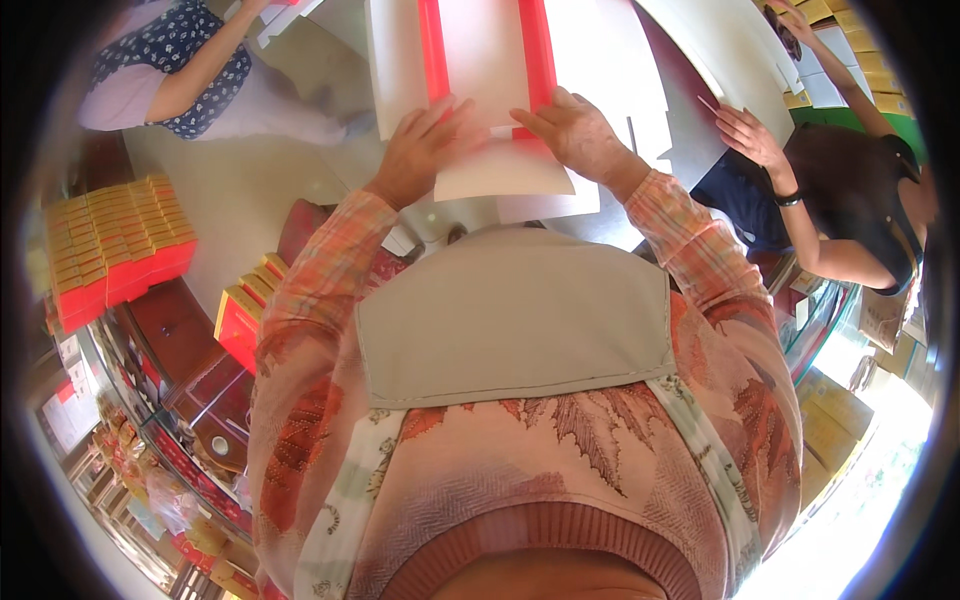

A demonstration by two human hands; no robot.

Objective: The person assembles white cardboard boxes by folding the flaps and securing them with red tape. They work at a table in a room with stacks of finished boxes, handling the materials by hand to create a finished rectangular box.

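Red-striped white card [480, 60] has pale floor [225, 190] and stacked boxes [125, 245] to its left.

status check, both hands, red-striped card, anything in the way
Left hand blurred, right hand sharper. Both at near end of red-striped white card. Co-worker's hand off right, apart.

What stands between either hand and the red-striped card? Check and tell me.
Nothing visible does. The left hand and the right hand are both at the card, by the near ends of its red strips. The left is blurred, so its exact contact is unclear.
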